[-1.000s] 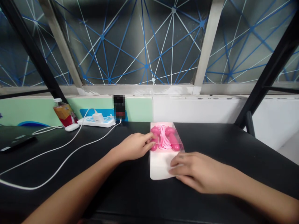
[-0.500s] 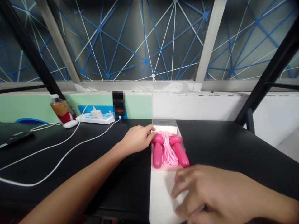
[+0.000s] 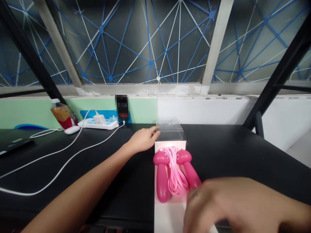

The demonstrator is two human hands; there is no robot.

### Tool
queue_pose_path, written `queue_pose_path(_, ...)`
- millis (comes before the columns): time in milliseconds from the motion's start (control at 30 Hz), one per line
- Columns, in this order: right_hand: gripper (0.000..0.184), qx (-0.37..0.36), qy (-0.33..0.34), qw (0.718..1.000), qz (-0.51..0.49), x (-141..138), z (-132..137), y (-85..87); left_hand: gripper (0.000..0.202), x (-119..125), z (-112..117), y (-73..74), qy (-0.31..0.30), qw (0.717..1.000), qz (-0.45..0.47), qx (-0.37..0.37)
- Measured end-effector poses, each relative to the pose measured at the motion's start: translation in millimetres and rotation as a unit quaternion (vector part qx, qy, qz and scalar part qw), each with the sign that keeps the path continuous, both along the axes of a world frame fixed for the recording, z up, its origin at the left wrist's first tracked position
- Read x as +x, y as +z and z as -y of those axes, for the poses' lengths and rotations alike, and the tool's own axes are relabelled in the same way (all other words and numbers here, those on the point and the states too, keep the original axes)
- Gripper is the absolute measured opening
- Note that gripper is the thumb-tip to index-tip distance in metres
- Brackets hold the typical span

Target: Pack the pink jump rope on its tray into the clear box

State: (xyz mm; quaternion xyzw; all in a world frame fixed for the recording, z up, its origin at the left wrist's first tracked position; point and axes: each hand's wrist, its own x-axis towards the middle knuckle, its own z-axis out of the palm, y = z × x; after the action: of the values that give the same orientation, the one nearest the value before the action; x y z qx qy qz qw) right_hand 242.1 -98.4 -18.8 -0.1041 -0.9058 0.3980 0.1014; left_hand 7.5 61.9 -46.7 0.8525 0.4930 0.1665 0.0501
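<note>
Glossy plastic handles (image 3: 162,181), clear plastic case (image 3: 170,132) (smooth), matt white card (image 3: 167,217)

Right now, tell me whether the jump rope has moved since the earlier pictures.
Yes: the jump rope has moved toward the person, farther from the power strip at the table's far edge, and now lies out of the clear box.

office desk (image 3: 225,145), mouse (image 3: 72,129), power strip (image 3: 108,125)

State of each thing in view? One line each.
clear plastic lid: off the rope, beyond the card
left hand: open, fingertips at the lid's edge
right hand: blurred, above the card
pink jump rope: coiled, uncovered
pink grips: lying side by side
white card: flat, under the rope
white charger: plugged into the power strip
</note>
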Motion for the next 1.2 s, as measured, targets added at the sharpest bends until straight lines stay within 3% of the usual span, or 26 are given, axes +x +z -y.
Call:
queue_pose_path(100, 0.017, 0.057, -0.176, 0.982, -0.034, 14.1, -18.8, -0.2, 0.042, -3.8, 8.8, 11.2, 0.007, 0.999, 0.043, 0.031)
queue_pose_path(167, 0.018, 0.161, -0.315, 0.935, -0.018, 23.9, -32.4, -2.9, 0.033, -7.8, 19.9, 22.3, -0.005, 0.997, 0.059, 0.046)
queue_pose_path(233, 0.035, 0.216, -0.391, 0.894, 0.038, 30.7, -43.3, -9.5, 0.030, -11.9, 33.8, 32.0, -0.064, 0.997, 0.042, -0.002)
queue_pose_path(300, 0.050, 0.201, -0.402, 0.892, 0.054, 32.7, -50.2, -19.0, 0.031, -14.4, 47.1, 37.0, -0.121, 0.988, 0.001, -0.100)
queue_pose_path(400, 0.043, 0.147, -0.380, 0.913, 0.034, 28.4, -54.8, -33.1, 0.039, -13.0, 59.2, 34.7, -0.151, 0.974, -0.037, -0.164)
queue_pose_path(567, 0.030, 0.102, -0.401, 0.910, -0.006, 22.3, -58.8, -41.3, 0.036, -6.4, 59.9, 26.1, -0.166, 0.974, -0.024, -0.155)
queue_pose_path(733, 0.027, 0.057, -0.398, 0.916, -0.012, 22.4, -58.8, -37.5, 0.028, -9.2, 59.1, 28.6, -0.180, 0.975, -0.008, -0.128)
queue_pose_path(1200, 0.026, 0.079, -0.400, 0.913, 0.003, 19.0, -56.9, -36.0, 0.029, -14.9, 60.2, 28.2, -0.168, 0.977, -0.018, -0.127)
